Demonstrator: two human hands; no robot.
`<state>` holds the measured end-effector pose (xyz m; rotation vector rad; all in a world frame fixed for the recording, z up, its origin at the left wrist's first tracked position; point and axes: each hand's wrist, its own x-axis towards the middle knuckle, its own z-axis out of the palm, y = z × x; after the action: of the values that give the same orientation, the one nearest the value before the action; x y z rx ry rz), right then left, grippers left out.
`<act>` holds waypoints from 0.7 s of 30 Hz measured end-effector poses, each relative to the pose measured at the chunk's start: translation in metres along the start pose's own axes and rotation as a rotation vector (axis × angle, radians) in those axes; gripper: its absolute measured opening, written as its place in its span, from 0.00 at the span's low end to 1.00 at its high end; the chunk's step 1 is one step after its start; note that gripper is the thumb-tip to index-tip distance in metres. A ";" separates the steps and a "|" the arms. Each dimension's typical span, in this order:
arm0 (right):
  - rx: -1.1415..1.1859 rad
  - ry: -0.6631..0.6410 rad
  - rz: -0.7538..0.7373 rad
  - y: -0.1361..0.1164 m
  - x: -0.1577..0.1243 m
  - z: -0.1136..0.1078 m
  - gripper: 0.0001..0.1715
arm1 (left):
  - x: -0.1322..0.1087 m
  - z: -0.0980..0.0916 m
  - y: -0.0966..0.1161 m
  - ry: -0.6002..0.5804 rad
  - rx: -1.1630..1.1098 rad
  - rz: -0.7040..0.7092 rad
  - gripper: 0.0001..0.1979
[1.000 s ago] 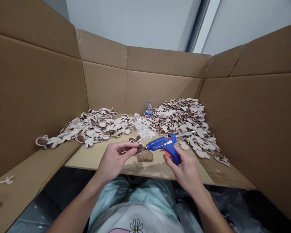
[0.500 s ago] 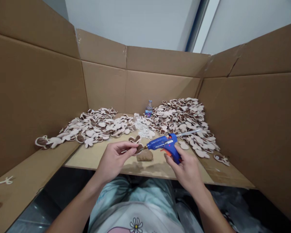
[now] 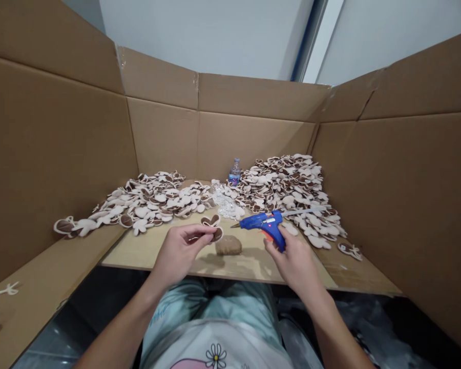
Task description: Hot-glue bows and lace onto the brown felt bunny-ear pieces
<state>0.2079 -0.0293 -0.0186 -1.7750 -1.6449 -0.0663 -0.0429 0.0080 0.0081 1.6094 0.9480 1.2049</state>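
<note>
Between the fingers and thumb of my left hand [image 3: 182, 252] is a small brown felt piece with a cream edge and bunny-like ears [image 3: 211, 221]. A blue hot glue gun [image 3: 264, 223] is in my right hand [image 3: 295, 259], its nozzle pointing left. The nozzle tip is a short way right of the felt piece, not touching it. A clear glue stick sticks out of the gun's back. Below the felt piece and nozzle, a brown block [image 3: 229, 245] lies on the light board [image 3: 138, 249].
Piles of brown and cream felt pieces lie at the left [image 3: 157, 200] and right [image 3: 288, 179]. A water bottle [image 3: 234, 174] stands at the back, near crumpled clear plastic [image 3: 226, 202]. Cardboard walls [image 3: 253, 133] surround the board. A cream bow [image 3: 6, 289] lies far left.
The glue gun in my right hand has moved right and slightly up, so its nozzle has come away from the felt piece. My left hand has hardly moved and keeps its hold.
</note>
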 end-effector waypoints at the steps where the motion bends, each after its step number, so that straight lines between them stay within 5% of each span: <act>1: -0.031 -0.084 0.060 0.005 0.004 0.003 0.14 | 0.002 -0.001 -0.001 0.004 0.024 -0.003 0.07; 4: -0.083 -0.289 0.199 0.018 0.013 0.017 0.10 | 0.009 -0.007 -0.007 0.026 0.052 -0.002 0.08; 9: -0.085 -0.407 0.251 0.029 0.016 0.035 0.06 | 0.020 -0.019 -0.015 0.082 -0.009 0.009 0.09; 17: -0.136 -0.391 0.251 0.036 0.010 0.026 0.16 | 0.022 -0.026 -0.014 0.111 -0.025 -0.027 0.09; 21: -0.119 -0.340 0.112 0.020 0.021 0.022 0.09 | 0.023 -0.026 -0.016 0.111 -0.057 -0.051 0.07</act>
<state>0.2211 0.0013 -0.0337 -2.0536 -1.8013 0.2035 -0.0639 0.0394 0.0034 1.4776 1.0093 1.2857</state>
